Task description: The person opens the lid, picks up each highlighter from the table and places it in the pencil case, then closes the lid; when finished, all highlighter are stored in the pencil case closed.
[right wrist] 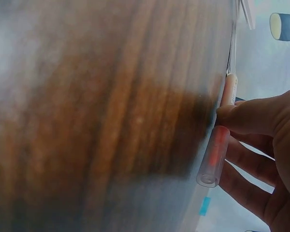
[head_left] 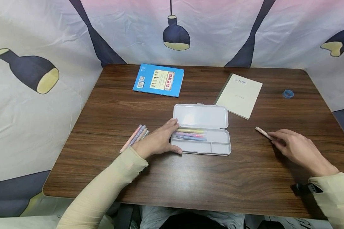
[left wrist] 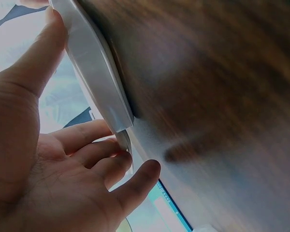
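Observation:
A white pencil case (head_left: 220,147) lies open in the middle of the table, its lid laid back. Several coloured pens (head_left: 190,135) lie in its long rear compartment; the two front compartments hold nothing visible. My left hand (head_left: 158,140) spans the left end of the case, thumb at the front edge and fingers at the far side. In the left wrist view its thumb touches the case wall (left wrist: 94,63). Over at the right, my right hand (head_left: 299,149) pinches a pale pen (head_left: 264,133) between thumb and fingers. The right wrist view shows its clear cap (right wrist: 213,157) with red inside.
A bundle of several pens (head_left: 133,138) lies left of the case, partly behind the left forearm. Towards the back are a blue book (head_left: 144,81) and a cream notebook (head_left: 240,95). A blue tape roll (head_left: 288,93) sits at the far right.

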The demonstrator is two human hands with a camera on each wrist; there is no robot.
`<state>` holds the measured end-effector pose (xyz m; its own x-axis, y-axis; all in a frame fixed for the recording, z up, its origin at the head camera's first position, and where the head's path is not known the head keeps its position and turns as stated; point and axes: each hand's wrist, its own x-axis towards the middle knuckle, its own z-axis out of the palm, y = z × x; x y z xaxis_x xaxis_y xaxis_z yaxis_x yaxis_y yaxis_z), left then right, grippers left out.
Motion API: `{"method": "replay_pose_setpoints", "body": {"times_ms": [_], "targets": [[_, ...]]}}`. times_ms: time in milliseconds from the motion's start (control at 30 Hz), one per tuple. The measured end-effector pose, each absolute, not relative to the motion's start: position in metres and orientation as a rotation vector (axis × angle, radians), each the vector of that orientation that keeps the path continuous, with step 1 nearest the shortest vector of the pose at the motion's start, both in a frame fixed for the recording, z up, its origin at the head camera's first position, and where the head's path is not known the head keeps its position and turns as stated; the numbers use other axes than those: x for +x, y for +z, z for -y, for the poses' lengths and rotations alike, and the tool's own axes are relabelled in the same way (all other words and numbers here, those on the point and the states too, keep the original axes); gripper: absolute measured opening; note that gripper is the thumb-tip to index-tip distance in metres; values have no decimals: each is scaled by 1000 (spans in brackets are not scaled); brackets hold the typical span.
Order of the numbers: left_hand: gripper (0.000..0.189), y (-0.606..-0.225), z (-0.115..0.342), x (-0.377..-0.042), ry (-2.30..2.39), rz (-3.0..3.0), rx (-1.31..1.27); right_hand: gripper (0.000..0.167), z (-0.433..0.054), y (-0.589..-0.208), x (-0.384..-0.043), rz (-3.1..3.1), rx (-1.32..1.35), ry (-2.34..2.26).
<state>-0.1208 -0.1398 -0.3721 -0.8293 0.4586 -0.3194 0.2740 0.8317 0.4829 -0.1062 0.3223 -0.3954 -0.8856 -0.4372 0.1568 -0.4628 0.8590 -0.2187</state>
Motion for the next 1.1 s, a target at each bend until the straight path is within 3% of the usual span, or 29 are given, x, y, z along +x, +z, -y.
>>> {"method": "replay_pose_setpoints", "body": {"times_ms": [500,1100], "targets": [[109,-373,140,-122,586,-2600,583,35,-302,-387,-113,2871,720,379],[108,-375,142,-120,607,-2604,594,33,-208,-372,-142,2632,1161,429]]}}
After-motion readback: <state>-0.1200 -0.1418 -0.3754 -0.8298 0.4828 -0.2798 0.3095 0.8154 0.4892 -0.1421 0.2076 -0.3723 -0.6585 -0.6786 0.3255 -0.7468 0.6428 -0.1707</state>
